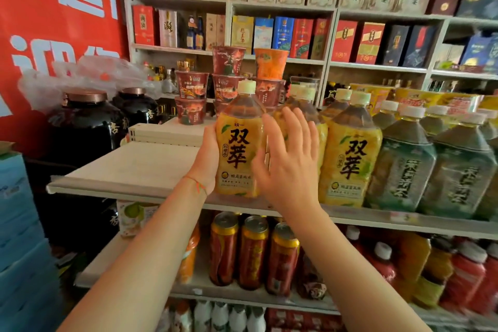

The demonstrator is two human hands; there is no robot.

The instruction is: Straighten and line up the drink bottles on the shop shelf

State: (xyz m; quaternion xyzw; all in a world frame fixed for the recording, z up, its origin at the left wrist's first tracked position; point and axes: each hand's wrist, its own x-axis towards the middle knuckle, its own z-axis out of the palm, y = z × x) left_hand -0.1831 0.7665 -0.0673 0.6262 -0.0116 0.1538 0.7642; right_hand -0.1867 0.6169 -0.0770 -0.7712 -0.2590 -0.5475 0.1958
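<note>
1. A large clear plastic bottle of amber tea with a yellow label and pale cap (237,143) stands upright near the front edge of the pale shop shelf (129,167), at the left end of the row of drinks.
2. The left hand (207,159) grips this bottle from its left side; the palm lies against the label and the fingers curl round the back, where they are mostly hidden. A thin red string bracelet (196,183) circles that wrist.
3. The right hand (289,159) is at the bottle's right side with its fingers straight and spread apart, the thumb low against the label's lower right edge. It is blurred, and whether the palm touches the bottle cannot be told.
4. Just right of that hand stands a second yellow-labelled tea bottle (350,153), upright, with more of the same kind behind the hand.
5. Further right, green-labelled tea bottles with white caps (398,167) crowd close together along the shelf.
6. The shelf to the left of the held bottle is bare board.
7. Behind the bottle, dark red instant-noodle cups (192,105) are stacked in columns.
8. On the shelf below, tall red and gold drink cans (253,250) stand side by side.
</note>
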